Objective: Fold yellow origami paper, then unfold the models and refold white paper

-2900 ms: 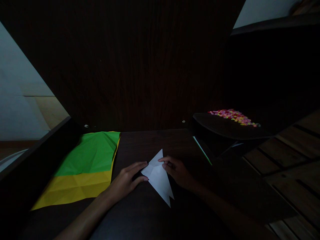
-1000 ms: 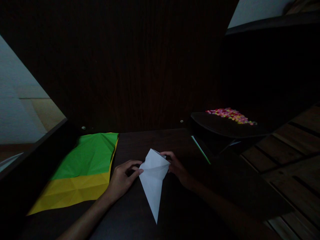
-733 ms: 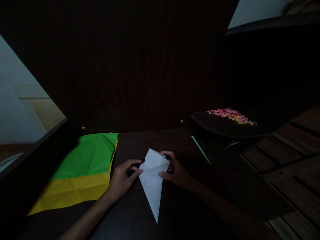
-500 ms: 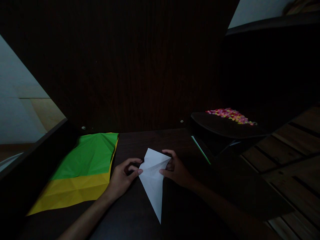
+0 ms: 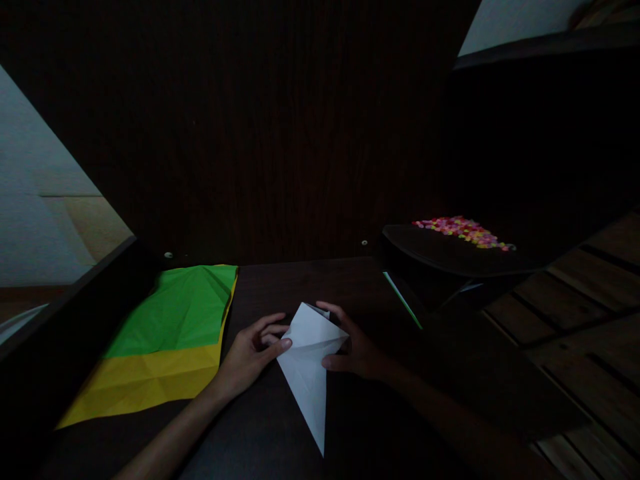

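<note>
A white sheet of folded paper [image 5: 309, 357], shaped like a kite with a long point toward me, is between my two hands over the dark table. My left hand [image 5: 253, 350] grips its left edge, thumb on top and fingers behind. On the other side, my right hand [image 5: 354, 347] holds the right corner, with the thumb at the lower edge and the index finger reaching over the top. A raised flap shows at the paper's upper right. Some fingertips are hidden behind the paper.
Green paper [image 5: 175, 310] lies on yellow paper [image 5: 145, 387] at the left. A thin green-and-white strip [image 5: 403, 300] rests at the right. Small colourful pieces [image 5: 463, 230] are heaped on a dark raised surface [image 5: 420, 243]. An upright dark panel [image 5: 280, 133] stands behind the table.
The white paper has shifted slightly toward me, and its upper right flap has lifted. My right thumb has moved down along the edge; the left thumb lies farther over the paper.
</note>
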{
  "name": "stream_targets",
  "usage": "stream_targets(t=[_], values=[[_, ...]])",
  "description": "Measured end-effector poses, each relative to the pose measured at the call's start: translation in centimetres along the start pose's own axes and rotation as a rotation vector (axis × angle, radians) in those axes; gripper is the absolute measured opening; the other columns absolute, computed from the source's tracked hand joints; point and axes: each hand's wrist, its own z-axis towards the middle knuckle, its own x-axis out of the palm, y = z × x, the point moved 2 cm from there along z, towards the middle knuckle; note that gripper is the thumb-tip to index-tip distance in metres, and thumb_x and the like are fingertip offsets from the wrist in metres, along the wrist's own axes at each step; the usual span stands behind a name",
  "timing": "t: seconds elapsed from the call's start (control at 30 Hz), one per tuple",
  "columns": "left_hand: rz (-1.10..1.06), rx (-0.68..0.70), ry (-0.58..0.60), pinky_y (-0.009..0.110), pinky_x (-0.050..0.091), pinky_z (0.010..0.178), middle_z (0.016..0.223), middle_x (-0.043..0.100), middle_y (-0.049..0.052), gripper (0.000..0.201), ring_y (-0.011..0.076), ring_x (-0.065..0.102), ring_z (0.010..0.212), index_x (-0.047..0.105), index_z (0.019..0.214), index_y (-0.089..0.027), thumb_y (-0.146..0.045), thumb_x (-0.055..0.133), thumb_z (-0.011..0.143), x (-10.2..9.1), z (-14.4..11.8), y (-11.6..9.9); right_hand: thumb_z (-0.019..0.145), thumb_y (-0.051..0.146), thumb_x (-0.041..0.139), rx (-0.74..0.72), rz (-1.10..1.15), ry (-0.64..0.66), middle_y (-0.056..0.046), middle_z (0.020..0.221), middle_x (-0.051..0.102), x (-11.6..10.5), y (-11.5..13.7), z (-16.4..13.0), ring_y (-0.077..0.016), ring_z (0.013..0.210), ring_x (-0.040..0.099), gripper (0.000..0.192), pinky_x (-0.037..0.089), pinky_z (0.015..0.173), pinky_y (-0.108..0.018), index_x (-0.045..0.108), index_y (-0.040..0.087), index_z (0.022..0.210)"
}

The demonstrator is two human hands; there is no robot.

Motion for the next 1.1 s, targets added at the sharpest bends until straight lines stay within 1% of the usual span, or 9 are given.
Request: stream_targets(t=[0.07,0.13,0.3,0.43,0.6,0.7,0.87,1.0,1.1], values=[[0.021,0.006,0.003,0.034,0.057,0.076,0.107,0.073,0.011,0.055,0.0191,0.069,0.082,0.058,0.121,-0.014,-0.039,0.075,0.075,0.0,-0.1,0.0,0.061,0.029,0.087,0.006,0.105,0.064,-0.011,0.143,0.042,0.1,0.0,0.0,-0.0297,0.121,0.050,0.101,0.043,0.097,-0.045,0.029,0.031,0.144],[0.040,0.022,0.010,0.032,0.056,0.074,0.106,0.073,0.011,0.051,0.0182,0.068,0.080,0.060,0.119,-0.014,-0.038,0.074,0.076,0.1,-0.1,-0.1,0.060,0.031,0.088,0.030,0.130,0.108,-0.011,0.149,0.036,0.0,0.2,-0.1,-0.0316,0.129,0.043,0.106,0.037,0.103,-0.048,0.026,0.031,0.146],[0.102,0.060,0.041,0.031,0.054,0.072,0.100,0.074,0.010,0.044,0.0169,0.065,0.074,0.064,0.114,-0.013,-0.036,0.072,0.078,0.2,-0.3,-0.3,0.061,0.036,0.088,0.033,0.000,0.177,-0.010,0.156,0.025,-0.1,0.8,-0.3,-0.0341,0.138,0.031,0.111,0.028,0.109,-0.052,0.021,0.031,0.150],[0.134,0.090,0.047,0.031,0.053,0.073,0.099,0.073,0.010,0.039,0.0176,0.065,0.076,0.068,0.110,-0.013,-0.035,0.071,0.078,0.3,-0.4,-0.3,0.062,0.040,0.086,0.023,-0.058,0.201,-0.010,0.157,0.022,-0.2,0.9,-0.3,-0.0345,0.141,0.026,0.113,0.024,0.111,-0.054,0.017,0.031,0.151],[0.128,0.101,0.072,0.031,0.053,0.075,0.102,0.073,0.010,0.039,0.0189,0.066,0.081,0.067,0.112,-0.013,-0.034,0.070,0.080,0.4,-0.4,-0.3,0.065,0.045,0.084,0.005,-0.153,0.214,-0.009,0.159,0.017,-0.3,1.1,-0.3,-0.0343,0.142,0.024,0.112,0.020,0.112,-0.055,0.014,0.030,0.152],[0.131,0.105,0.068,0.031,0.054,0.076,0.101,0.073,0.010,0.037,0.0186,0.066,0.081,0.068,0.111,-0.013,-0.033,0.070,0.080,0.4,-0.3,-0.3,0.066,0.044,0.083,-0.010,-0.181,0.219,-0.010,0.158,0.020,-0.1,1.4,-0.4,-0.0330,0.142,0.023,0.113,0.017,0.113,-0.054,0.013,0.030,0.152],[0.144,0.124,0.051,0.032,0.055,0.074,0.096,0.074,0.009,0.035,0.0184,0.066,0.077,0.069,0.109,-0.014,-0.033,0.070,0.079,0.4,-0.4,-0.4,0.066,0.043,0.084,-0.022,-0.167,0.198,-0.011,0.158,0.021,0.3,1.6,-0.6,-0.0345,0.142,0.024,0.113,0.019,0.112,-0.055,0.013,0.030,0.153],[0.153,0.126,0.050,0.031,0.055,0.073,0.097,0.074,0.009,0.035,0.0184,0.066,0.077,0.069,0.109,-0.015,-0.034,0.070,0.080,0.5,-0.4,-0.4,0.064,0.041,0.085,-0.038,-0.144,0.183,-0.012,0.158,0.020,0.3,1.1,-0.6,-0.0342,0.142,0.026,0.117,0.021,0.112,-0.055,0.010,0.031,0.153],[0.149,0.134,0.051,0.031,0.055,0.074,0.097,0.074,0.008,0.035,0.0182,0.066,0.078,0.068,0.110,-0.016,-0.034,0.070,0.080,0.5,-0.4,-0.4,0.064,0.040,0.086,-0.064,-0.095,0.178,-0.012,0.158,0.022,0.2,0.5,-0.4,-0.0335,0.142,0.026,0.117,0.021,0.112,-0.054,0.011,0.030,0.153]])
